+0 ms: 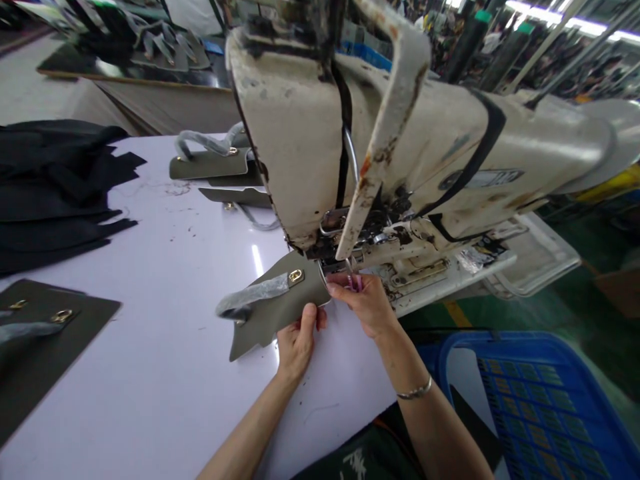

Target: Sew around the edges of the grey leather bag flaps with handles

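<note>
Figure 1. From my remote view, an olive leather panel (273, 313) with a gold buckle (296, 276) and a wrapped strap (253, 295) lies over the white table (165, 280), its far edge just under the sewing machine head (295, 133). The left hand (299, 343) clamps the panel, thumb on top, while the right hand (363, 303) pinches its far edge, fingers together beside a small pink item (354, 283). I see more panels (30, 353) and black fabric pieces (55, 193) left of the sewing machine head, and a blue plastic crate (540, 407) right of it.
</note>
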### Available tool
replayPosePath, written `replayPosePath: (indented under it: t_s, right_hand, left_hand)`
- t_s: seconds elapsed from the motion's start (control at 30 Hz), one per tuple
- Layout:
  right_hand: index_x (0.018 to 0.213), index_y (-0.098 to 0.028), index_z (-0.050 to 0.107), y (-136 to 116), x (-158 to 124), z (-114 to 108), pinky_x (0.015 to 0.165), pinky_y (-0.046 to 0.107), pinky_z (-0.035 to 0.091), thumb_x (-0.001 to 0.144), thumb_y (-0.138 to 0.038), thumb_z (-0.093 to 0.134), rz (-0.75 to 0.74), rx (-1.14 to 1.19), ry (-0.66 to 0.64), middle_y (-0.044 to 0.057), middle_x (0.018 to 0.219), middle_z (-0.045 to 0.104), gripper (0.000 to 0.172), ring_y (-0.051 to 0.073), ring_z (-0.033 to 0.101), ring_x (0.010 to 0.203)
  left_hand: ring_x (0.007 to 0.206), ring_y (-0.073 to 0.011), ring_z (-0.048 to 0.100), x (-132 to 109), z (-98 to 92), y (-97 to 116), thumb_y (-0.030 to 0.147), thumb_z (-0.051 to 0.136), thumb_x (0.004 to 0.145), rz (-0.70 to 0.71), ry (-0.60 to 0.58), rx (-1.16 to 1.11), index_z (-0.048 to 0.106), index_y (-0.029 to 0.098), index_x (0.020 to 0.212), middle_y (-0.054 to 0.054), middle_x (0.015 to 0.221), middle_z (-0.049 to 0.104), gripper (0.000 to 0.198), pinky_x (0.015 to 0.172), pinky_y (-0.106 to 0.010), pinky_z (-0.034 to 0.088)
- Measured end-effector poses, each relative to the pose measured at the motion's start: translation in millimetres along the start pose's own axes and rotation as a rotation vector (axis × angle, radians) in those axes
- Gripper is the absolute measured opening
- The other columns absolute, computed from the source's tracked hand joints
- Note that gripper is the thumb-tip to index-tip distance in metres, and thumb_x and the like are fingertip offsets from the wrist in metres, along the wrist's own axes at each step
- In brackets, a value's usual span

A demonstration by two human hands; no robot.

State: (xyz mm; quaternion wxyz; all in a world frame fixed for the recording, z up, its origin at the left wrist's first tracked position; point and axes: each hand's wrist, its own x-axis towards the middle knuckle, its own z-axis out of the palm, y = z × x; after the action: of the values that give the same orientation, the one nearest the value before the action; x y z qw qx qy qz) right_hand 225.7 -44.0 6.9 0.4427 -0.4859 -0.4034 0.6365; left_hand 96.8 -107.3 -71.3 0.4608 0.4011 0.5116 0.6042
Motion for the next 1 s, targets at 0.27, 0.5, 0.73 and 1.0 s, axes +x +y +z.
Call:
replayPosePath:
  t_s: [0.27, 0.5, 0.73, 1.0]
  right_hand:
    - [0.078, -0.017, 0.079, -1.1, -2.9, 3.6, 0.069, 0.028, 0.049, 0.069, -0.038, 0.087, -0.058, -0.198, 0.006, 0.002, 0.075, 0.071, 0.024, 0.016, 0.063, 0.071]
    - [0.072, -0.017, 0.078, -1.0, -1.3, 8.8, 0.065, 0.029, 0.051, 0.060, -0.036, 0.091, -0.011, -0.074, 0.031, 0.003, 0.071, 0.070, 0.026, 0.016, 0.063, 0.068]
    - [0.068, -0.017, 0.078, -8.2, -4.1, 9.8, 0.065, 0.028, 0.049, 0.056, -0.035, 0.092, 0.051, 0.003, 0.037, 0.001, 0.066, 0.068, 0.026, 0.013, 0.058, 0.063]
    - [0.059, -0.016, 0.072, -8.9, -7.1, 3.9, 0.056, 0.026, 0.040, 0.070, -0.042, 0.084, 0.041, -0.026, 0.033, -0.001, 0.050, 0.051, 0.030, 0.014, 0.055, 0.059]
  left_hand:
    - [0.060, -0.0130, 0.053, -2.6, 1.8, 16.8, 0.041, 0.070, 0.092, -0.158, 0.013, -0.336, 0.063, 0.016, 0.084, -0.001, 0.069, 0.059, 0.027, 0.055, -0.026, 0.044]
    - [0.057, -0.0131, 0.055, -1.5, 2.2, 24.6, 0.046, 0.071, 0.090, -0.178, 0.009, -0.357, 0.069, 0.013, 0.081, -0.005, 0.068, 0.063, 0.035, 0.051, -0.026, 0.044]
    - [0.057, -0.0145, 0.056, -1.1, -1.4, 10.3, 0.045, 0.063, 0.096, 0.003, 0.019, -0.064, 0.064, 0.015, 0.079, -0.003, 0.067, 0.061, 0.035, 0.056, -0.028, 0.046]
    - [0.057, -0.0149, 0.056, -0.7, 0.4, 4.3, 0.049, 0.060, 0.097, -0.045, 0.023, -0.046, 0.066, 0.014, 0.093, -0.004, 0.069, 0.064, 0.035, 0.059, -0.029, 0.047]
